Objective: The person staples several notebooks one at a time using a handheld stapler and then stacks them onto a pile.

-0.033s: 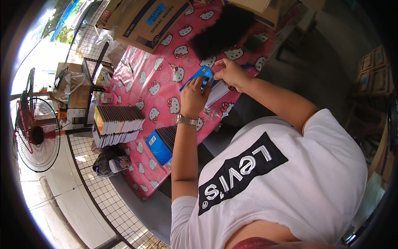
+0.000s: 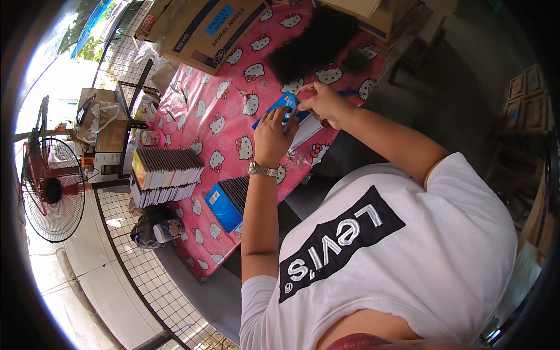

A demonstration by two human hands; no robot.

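On the pink patterned tablecloth lies an open notebook with a blue cover (image 2: 279,105) and white pages (image 2: 305,135). My left hand (image 2: 274,131), with a metal-banded watch at the wrist, holds the blue cover with its fingers curved over it. My right hand (image 2: 322,105) is closed at the notebook's far right edge, thumb and fingertips pinched together against the cover. Whatever sits between those fingertips is too small to make out. Beside my left forearm stands a stack of blue spiral notebooks (image 2: 223,205). Farther left is a taller stack of dark-spined notebooks (image 2: 166,175).
A large cardboard box (image 2: 204,35) stands at the table's far side, near a black bristly heap (image 2: 312,44). A dark bag with a jar (image 2: 166,231) lies at the left table edge. Past the wire mesh stands a fan (image 2: 52,189). More boxes (image 2: 525,99) are stacked at right.
My right fingertips have shifted slightly left over the blue cover. The left hand and the stacks look the same.
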